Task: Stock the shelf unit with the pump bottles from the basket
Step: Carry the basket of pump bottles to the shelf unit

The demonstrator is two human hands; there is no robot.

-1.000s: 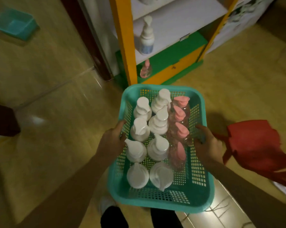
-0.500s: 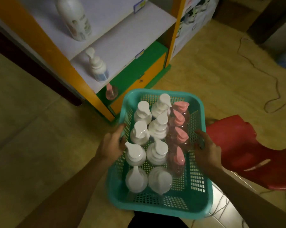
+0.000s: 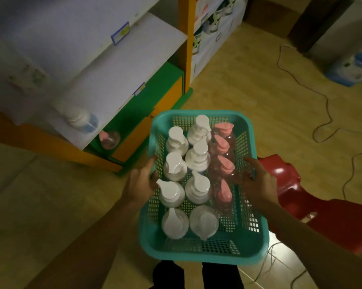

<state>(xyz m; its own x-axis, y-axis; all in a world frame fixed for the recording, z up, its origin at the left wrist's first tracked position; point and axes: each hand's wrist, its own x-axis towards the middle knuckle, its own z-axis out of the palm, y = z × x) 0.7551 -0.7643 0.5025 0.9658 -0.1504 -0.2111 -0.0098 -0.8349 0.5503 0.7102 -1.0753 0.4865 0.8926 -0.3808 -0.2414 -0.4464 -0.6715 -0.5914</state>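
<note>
I hold a teal plastic basket (image 3: 199, 250) in front of me. My left hand (image 3: 139, 185) grips its left wall and my right hand (image 3: 259, 184) grips its right wall. Inside stand several white pump bottles (image 3: 175, 166) in two rows and several clear bottles with pink pumps (image 3: 222, 144) along the right side. The shelf unit (image 3: 134, 51), with white shelves, orange posts and a green base, is up and to the left. One white pump bottle (image 3: 80, 119) stands on its lower shelf and a pink-pump bottle (image 3: 109, 138) sits on the green base.
A red plastic stool (image 3: 313, 205) stands on the floor just right of the basket. A cable (image 3: 326, 105) winds over the tiled floor at the right. A second stocked shelf (image 3: 215, 24) and boxes are at the back.
The view has swung right and closer to the shelf unit, which now fills the upper left. The basket stays held in both hands, its bottles unmoved.
</note>
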